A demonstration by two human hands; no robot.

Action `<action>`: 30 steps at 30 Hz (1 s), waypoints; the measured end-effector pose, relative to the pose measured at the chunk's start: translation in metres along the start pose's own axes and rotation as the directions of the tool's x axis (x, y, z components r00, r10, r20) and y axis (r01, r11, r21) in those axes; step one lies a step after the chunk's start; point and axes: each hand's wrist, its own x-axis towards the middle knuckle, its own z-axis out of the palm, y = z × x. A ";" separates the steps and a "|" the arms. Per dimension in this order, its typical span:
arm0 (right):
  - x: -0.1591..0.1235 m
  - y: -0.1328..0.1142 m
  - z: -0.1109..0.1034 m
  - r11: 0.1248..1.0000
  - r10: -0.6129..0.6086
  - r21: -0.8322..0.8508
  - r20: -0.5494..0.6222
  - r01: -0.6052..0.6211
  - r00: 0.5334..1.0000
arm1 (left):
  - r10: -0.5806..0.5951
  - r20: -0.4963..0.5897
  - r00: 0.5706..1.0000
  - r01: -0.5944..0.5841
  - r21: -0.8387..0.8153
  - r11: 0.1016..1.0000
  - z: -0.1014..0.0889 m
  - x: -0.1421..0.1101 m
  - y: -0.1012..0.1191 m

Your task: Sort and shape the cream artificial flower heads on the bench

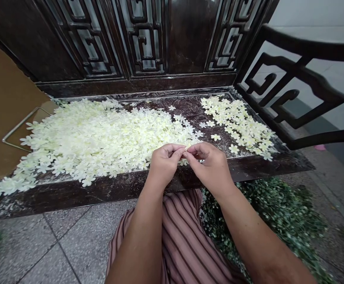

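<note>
On the dark carved wooden worktop, a broad heap of white fabric flowers lies left of a smaller sorted patch. At its front edge, left hand and right hand meet fingertip to fingertip, pinching one small white flower between them.

A large heap of flowers lies on the left of the table, a smaller heap on its right. Both hands meet between them at the front edge. Leaves cover the floor below, right.
</note>
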 end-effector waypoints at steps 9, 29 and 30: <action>0.003 0.004 -0.006 0.997 0.051 0.046 0.087 -0.055 0.995 | 0.004 0.065 0.998 -0.005 0.011 1.000 -0.002 0.001 -0.004; 0.020 0.009 -0.009 0.767 0.372 0.563 0.001 -0.309 0.928 | -0.010 -0.155 0.988 0.016 0.035 0.999 -0.011 0.005 0.005; 0.018 0.006 -0.006 0.808 0.322 0.517 0.014 -0.282 0.947 | -0.013 -0.162 0.987 0.021 0.043 0.999 -0.011 0.005 0.005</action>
